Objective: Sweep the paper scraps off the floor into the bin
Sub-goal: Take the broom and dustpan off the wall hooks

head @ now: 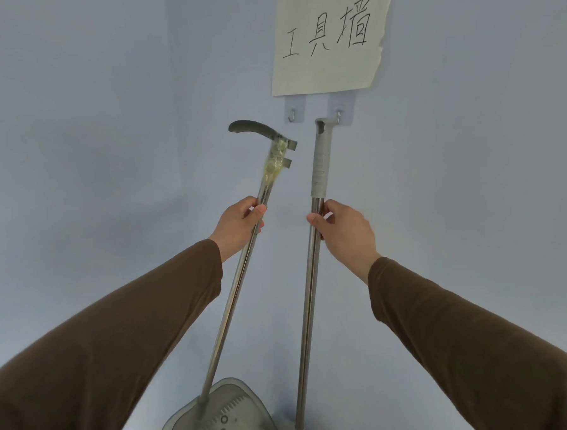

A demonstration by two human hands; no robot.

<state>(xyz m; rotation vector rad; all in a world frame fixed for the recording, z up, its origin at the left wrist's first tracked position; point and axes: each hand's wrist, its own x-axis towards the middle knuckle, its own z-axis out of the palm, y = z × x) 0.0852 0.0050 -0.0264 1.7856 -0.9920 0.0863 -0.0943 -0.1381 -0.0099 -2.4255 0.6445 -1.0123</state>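
My left hand [240,225] grips the metal pole of a long-handled dustpan [229,296]. Its curved grey handle, wrapped with yellowish tape, tilts left, away from the wall. The grey pan [220,415] shows at the bottom edge. My right hand [340,230] grips the metal pole of the broom [308,299], just below its grey grip. The broom's top hangs on the right wall hook [338,115]. The broom head is mostly out of view at the bottom. No paper scraps or bin are in view.
A pale blue wall fills the view. A hand-lettered paper sign [328,38] is stuck above two adhesive hooks. The left hook [292,115] holds nothing. Brown sleeves cover both forearms.
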